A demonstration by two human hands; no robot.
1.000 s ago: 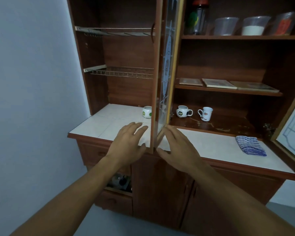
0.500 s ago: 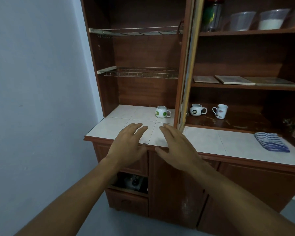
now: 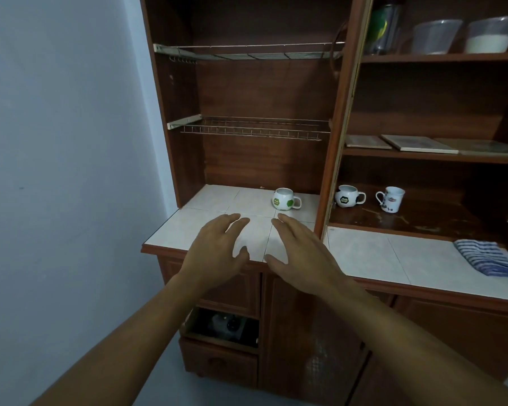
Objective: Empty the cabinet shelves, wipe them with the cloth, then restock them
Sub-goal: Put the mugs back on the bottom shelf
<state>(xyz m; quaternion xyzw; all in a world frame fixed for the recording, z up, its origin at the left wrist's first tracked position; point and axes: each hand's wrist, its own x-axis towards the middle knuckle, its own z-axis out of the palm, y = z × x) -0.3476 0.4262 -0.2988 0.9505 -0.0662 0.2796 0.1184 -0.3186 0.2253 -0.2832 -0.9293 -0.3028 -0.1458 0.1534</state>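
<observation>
A brown wooden cabinet stands open in front of me. My left hand and my right hand hover side by side over the white tiled counter, fingers straight, holding nothing. A white mug with green patches sits on the tiles just beyond my fingertips. On the dark lower shelf to the right stand a black-and-white mug and a small white mug. A blue striped cloth lies folded on the counter at far right.
An open door stands edge-on between the two cabinet halves. Two wire racks hang in the left half. Flat tiles lie on the middle right shelf; plastic containers and a jar on the top one. A blue wall is at left.
The view has shifted left, so the cabinet now sits further right in frame. Both hands have drawn back from the door's lower edge and now hover over the tiles.
</observation>
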